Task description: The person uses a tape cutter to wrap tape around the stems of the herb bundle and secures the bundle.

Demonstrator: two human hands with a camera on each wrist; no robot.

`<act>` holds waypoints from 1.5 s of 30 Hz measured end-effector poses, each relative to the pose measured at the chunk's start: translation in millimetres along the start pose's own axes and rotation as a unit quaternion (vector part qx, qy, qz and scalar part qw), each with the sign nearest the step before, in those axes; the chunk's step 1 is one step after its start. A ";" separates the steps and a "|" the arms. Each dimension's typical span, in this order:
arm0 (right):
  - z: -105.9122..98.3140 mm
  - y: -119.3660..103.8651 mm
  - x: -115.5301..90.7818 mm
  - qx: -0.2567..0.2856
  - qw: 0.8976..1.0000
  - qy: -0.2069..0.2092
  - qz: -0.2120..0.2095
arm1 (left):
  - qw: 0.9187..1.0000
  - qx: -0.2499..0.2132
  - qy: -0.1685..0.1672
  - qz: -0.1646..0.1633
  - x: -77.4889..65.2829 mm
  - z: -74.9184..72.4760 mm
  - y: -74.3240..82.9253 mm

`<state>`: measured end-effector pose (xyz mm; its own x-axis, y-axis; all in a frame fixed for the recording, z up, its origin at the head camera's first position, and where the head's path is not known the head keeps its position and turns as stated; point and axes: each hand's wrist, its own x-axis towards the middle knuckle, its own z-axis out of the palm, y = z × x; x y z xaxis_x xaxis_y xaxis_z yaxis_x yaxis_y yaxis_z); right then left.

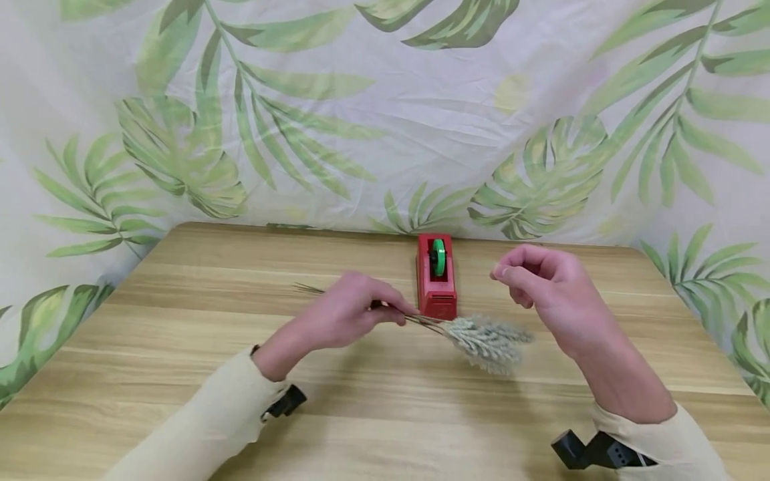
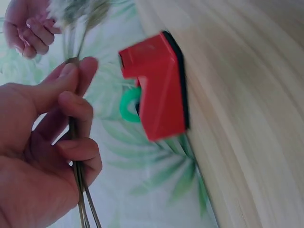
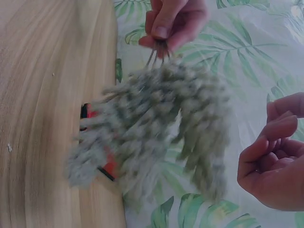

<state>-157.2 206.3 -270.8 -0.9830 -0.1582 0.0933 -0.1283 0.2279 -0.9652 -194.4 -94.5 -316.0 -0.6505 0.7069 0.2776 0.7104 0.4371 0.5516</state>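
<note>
Thin dark stems of a bunch of dried grass [image 1: 486,344] are pinched between the thumb and fingers of my left hand [image 1: 345,312], above the table. Its fluffy pale grey-green heads point right, and the stem ends stick out at the left. In the left wrist view, the fingers curl round several stems [image 2: 85,199]. My right hand [image 1: 562,300] is raised to the right of the heads, apart from them, its fingers loosely curled with nothing visible in them. Just behind the stems stands a red tape dispenser [image 1: 439,306] carrying a green tape roll [image 1: 439,257].
The wood-grain table [image 1: 180,321] runs back to a pale cloth [image 1: 421,120] with green leaf prints, which hangs behind it and at the sides. Each sleeve has a small black device [image 1: 289,401] at the wrist.
</note>
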 end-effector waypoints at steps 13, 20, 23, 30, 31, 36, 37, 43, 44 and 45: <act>7.7 -6.1 -5.6 -0.039 0.999 -0.013 0.016 | 0.996 -0.047 0.015 -0.068 38.7 28.1 31.6; 12.3 -5.9 -7.3 -0.022 0.999 -0.013 0.019 | 0.995 -0.061 0.021 -0.075 43.4 30.2 34.8; 14.6 -5.7 -7.7 -0.015 1.000 -0.010 0.018 | 0.993 -0.073 0.021 -0.093 43.4 30.7 34.6; 22.3 -6.9 -7.5 0.000 1.000 -0.011 0.018 | 0.988 -0.090 0.046 -0.119 43.2 32.6 32.6; 22.9 -6.7 -8.0 -0.001 1.000 -0.011 0.021 | 0.987 -0.092 0.049 -0.120 43.7 33.1 32.5; 26.4 -6.5 -9.6 0.007 0.999 -0.009 0.031 | 0.987 -0.095 0.063 -0.116 44.5 33.5 33.0; 27.2 -6.6 -9.7 0.010 0.999 -0.011 0.034 | 0.986 -0.095 0.066 -0.117 44.1 33.3 33.2; 30.2 -7.6 -11.0 0.033 0.998 -0.014 0.048 | 0.984 -0.108 0.086 -0.111 42.9 32.7 34.3; 30.4 -7.7 -11.6 0.036 0.998 -0.013 0.052 | 0.984 -0.110 0.090 -0.110 43.0 32.7 34.7; 30.7 -7.8 -12.3 0.039 0.998 -0.012 0.057 | 0.983 -0.110 0.094 -0.112 43.2 32.7 35.5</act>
<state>-140.0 176.9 -272.0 -0.9872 -0.1580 -0.0234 -0.0038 0.1696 -0.9855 -188.5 -30.3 -310.2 -0.8367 0.4823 0.2595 0.4822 0.4241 0.7666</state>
